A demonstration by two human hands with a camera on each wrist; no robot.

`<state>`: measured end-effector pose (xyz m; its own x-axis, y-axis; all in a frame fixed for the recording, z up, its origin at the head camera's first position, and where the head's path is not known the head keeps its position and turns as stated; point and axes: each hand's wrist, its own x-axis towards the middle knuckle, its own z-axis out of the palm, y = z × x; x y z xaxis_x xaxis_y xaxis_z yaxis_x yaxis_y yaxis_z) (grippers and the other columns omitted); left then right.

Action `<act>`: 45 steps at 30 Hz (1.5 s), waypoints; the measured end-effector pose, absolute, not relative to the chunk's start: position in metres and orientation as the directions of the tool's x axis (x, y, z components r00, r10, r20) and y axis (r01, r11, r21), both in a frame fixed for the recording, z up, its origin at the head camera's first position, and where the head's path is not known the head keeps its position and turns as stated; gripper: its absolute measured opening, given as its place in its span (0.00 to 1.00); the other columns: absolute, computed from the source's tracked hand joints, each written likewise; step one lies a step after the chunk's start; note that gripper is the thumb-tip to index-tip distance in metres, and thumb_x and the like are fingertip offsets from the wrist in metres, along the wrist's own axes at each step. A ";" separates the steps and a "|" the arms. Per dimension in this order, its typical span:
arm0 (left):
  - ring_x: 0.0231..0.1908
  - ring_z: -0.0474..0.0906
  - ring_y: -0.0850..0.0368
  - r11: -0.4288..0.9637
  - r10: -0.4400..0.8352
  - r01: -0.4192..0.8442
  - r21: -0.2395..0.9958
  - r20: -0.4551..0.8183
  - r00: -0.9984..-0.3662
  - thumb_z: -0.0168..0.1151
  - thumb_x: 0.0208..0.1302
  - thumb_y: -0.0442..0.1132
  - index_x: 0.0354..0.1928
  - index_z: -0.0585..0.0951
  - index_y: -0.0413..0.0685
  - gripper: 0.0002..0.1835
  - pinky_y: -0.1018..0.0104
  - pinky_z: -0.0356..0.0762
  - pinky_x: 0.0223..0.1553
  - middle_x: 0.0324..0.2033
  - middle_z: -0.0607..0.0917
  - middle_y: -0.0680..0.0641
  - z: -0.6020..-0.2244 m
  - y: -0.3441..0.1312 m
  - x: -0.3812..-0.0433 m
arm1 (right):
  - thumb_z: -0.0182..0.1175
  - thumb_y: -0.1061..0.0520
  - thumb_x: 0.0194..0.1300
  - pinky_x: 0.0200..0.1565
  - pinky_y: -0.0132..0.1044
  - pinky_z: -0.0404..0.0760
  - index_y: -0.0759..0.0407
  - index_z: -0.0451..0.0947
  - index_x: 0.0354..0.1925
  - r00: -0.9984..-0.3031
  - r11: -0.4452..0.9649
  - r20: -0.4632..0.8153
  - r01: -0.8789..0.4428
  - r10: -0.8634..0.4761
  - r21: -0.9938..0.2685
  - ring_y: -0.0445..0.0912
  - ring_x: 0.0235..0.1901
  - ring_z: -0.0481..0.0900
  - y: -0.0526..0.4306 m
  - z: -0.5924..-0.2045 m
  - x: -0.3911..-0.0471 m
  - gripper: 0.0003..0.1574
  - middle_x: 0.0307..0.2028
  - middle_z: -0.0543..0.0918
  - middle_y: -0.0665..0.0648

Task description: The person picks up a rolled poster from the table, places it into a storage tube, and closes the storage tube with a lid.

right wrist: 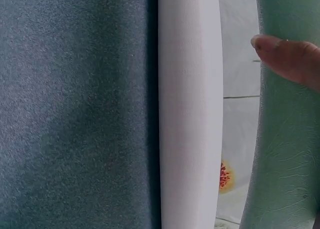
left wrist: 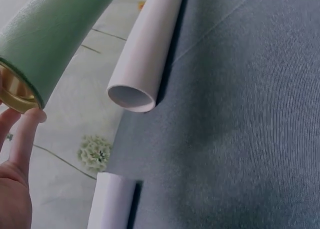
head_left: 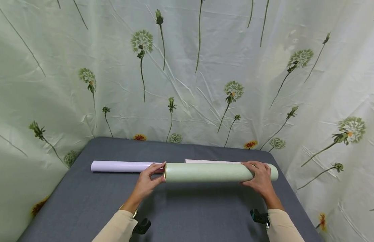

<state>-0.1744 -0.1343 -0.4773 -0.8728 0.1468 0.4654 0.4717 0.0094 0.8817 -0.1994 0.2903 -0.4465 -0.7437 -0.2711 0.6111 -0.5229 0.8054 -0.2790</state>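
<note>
A pale green tube (head_left: 205, 172) is held level above the table by both hands. My left hand (head_left: 147, 181) grips its left end, where a gold-coloured rim (left wrist: 21, 103) surrounds a hollow opening. Near the right end, my right hand (head_left: 259, 177) holds the tube from the near side; one digit (right wrist: 292, 61) lies across its green surface in the right wrist view. Behind the tube lies a pale pinkish-white roll (head_left: 202, 161), mostly hidden in the head view. Its open end shows in the left wrist view. A lilac roll (head_left: 120, 166) rests on the table to the left.
Dark grey cloth covers the table (head_left: 93, 201). A pale curtain (head_left: 187, 84) printed with dandelions hangs behind and at both sides of it. Dark devices (head_left: 141, 226) are strapped at both wrists.
</note>
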 end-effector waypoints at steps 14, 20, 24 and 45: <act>0.48 0.76 0.67 -0.019 0.153 0.474 0.880 0.471 -0.869 0.66 0.55 0.30 0.60 0.69 0.22 0.31 0.67 0.80 0.44 0.48 0.75 0.30 -0.483 -0.130 -0.172 | 0.84 0.65 0.13 0.48 0.62 0.56 0.64 0.84 0.44 -0.738 0.811 0.615 -0.523 -0.277 -0.263 0.63 0.44 0.74 0.291 -0.445 -0.199 0.47 0.40 0.81 0.63; 0.49 0.76 0.69 -0.081 0.179 0.481 0.873 0.488 -0.855 0.66 0.55 0.34 0.59 0.67 0.18 0.34 0.69 0.77 0.48 0.46 0.73 0.30 -0.487 -0.130 -0.174 | 0.84 0.65 0.14 0.48 0.62 0.56 0.63 0.84 0.45 -0.745 0.813 0.604 -0.521 -0.285 -0.259 0.63 0.44 0.73 0.293 -0.445 -0.200 0.48 0.40 0.80 0.63; 0.48 0.77 0.69 -0.082 0.149 0.465 0.882 0.472 -0.869 0.68 0.55 0.33 0.60 0.70 0.23 0.32 0.71 0.78 0.45 0.47 0.76 0.39 -0.491 -0.129 -0.173 | 0.84 0.66 0.14 0.48 0.63 0.56 0.63 0.84 0.45 -0.739 0.813 0.608 -0.526 -0.290 -0.251 0.63 0.44 0.73 0.293 -0.445 -0.200 0.48 0.40 0.80 0.63; 0.51 0.75 0.66 -0.105 0.218 0.403 0.909 0.416 -0.883 0.63 0.59 0.23 0.62 0.65 0.20 0.31 0.69 0.77 0.49 0.53 0.72 0.33 -0.492 -0.133 -0.171 | 0.85 0.63 0.16 0.49 0.62 0.56 0.61 0.84 0.47 -0.769 0.827 0.565 -0.504 -0.298 -0.249 0.62 0.44 0.73 0.293 -0.442 -0.200 0.48 0.40 0.80 0.62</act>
<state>-0.1707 -0.1329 -0.4917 -0.8828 0.2177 0.4164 0.4029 -0.1053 0.9092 -0.1998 0.2931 -0.4424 -0.7688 -0.2985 0.5655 -0.5041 0.8270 -0.2488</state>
